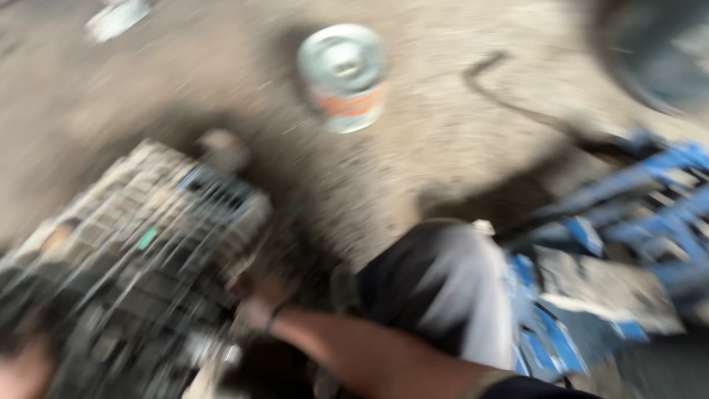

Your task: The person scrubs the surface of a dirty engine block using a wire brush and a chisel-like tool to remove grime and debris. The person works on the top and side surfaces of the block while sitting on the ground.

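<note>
Engine block (140,258): a grey, finned metal unit, heavily smeared by camera motion, lies on the dirt ground (443,125) in the lower left of the head view. Its ribbed side faces up and toward the camera, and a bluish patch shows near its upper right corner.

Head view, hands. The right hand (255,299) reaches in from the lower edge, forearm extended to the left, and meets the right flank of the engine block. A dark band sits at the wrist. The contact point suggests the hand steadies or grips the casing at that edge, but blur hides the fingers; whether they are clenched on the metal or merely resting against it cannot be told. The left hand (22,373) appears only as a skin-toned blur at the lower left corner, just beside the block's near end; its finger state cannot be told either.

Head view, surroundings. A metal can (345,74) with a silver lid and an orange band stands upright on the dirt, well apart from the block and beyond it. A knee (436,288) in dark cloth rests between the block and a blue metal frame (635,214) at the right, consistent with a crouched working posture close to the ground. A dark rounded shape occupies the upper right corner; its kind cannot be determined.
</note>
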